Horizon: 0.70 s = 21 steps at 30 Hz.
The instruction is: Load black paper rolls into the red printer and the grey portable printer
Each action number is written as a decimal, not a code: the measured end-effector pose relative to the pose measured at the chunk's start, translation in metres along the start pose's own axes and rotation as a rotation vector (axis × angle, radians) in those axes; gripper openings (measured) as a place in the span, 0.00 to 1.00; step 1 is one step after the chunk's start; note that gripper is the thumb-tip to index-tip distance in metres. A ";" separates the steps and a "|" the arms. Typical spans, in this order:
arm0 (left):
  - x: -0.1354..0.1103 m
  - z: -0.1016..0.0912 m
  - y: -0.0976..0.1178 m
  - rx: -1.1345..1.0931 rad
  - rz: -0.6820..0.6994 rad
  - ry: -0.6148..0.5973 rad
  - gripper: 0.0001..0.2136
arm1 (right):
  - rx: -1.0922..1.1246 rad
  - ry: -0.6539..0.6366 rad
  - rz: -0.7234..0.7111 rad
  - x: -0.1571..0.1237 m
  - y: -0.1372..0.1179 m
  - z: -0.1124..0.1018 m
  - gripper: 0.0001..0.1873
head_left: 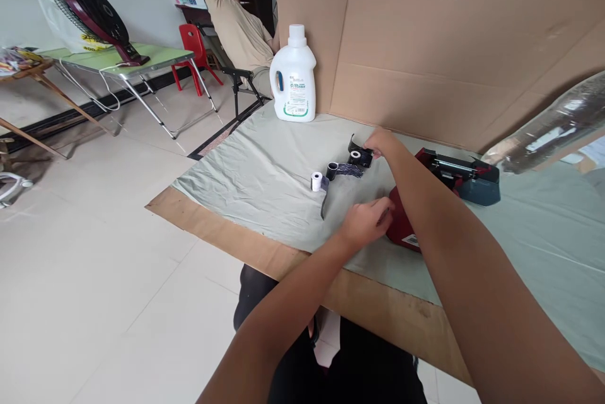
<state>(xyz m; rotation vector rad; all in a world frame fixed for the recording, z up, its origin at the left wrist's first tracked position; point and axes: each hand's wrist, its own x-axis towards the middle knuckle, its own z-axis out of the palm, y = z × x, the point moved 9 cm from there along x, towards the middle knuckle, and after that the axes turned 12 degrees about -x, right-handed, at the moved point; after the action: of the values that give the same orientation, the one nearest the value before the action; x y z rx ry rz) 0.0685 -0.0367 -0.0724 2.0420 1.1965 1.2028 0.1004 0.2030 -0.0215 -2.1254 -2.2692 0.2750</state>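
The black roll (362,159) lies on the grey-green cloth (246,171), a strip of dark film curling up at its left. My right hand (379,141) is at its right end, fingers bent down and drawn together — whether they pinch it or only touch it, I cannot tell. Just to its left sit a dark roll (332,170) with film trailing from it and a white roll (316,181) with a strip hanging down.

My left hand (366,223) is lower, fingers curled by the left side of the red machine (401,222) — I cannot tell if they hold anything. The machine is partly behind my right forearm. Farther back, a white bottle (297,76) stands upright before the cardboard (401,32); beyond it a person (241,32) sits leaning back.
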 end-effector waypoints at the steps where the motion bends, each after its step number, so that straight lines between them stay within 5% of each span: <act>1: 0.000 -0.001 0.000 0.002 0.006 0.005 0.08 | -0.031 -0.078 0.072 0.000 0.006 0.009 0.09; 3: 0.000 -0.001 0.001 0.002 0.014 0.009 0.08 | -0.071 -0.137 0.149 -0.002 0.012 0.015 0.09; 7: 0.000 -0.003 -0.001 -0.026 0.007 0.022 0.07 | 0.025 0.169 0.001 -0.022 0.003 -0.027 0.13; 10: -0.001 -0.008 -0.003 -0.088 0.000 0.070 0.06 | 0.231 0.358 -0.155 -0.062 0.003 -0.066 0.16; 13: -0.001 -0.015 -0.004 -0.171 -0.013 0.127 0.04 | 0.485 0.389 -0.313 -0.119 0.015 -0.090 0.16; 18: -0.001 -0.028 0.000 -0.292 -0.010 0.205 0.04 | 0.643 0.339 -0.406 -0.219 0.073 -0.087 0.15; 21: -0.001 -0.029 0.003 -0.296 0.026 0.214 0.06 | 0.589 0.321 -0.330 -0.248 0.123 -0.066 0.16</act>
<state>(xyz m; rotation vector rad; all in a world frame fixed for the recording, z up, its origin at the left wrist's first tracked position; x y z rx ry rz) 0.0445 -0.0397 -0.0567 1.7502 1.0154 1.5412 0.2487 -0.0286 0.0523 -1.3777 -1.9833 0.4769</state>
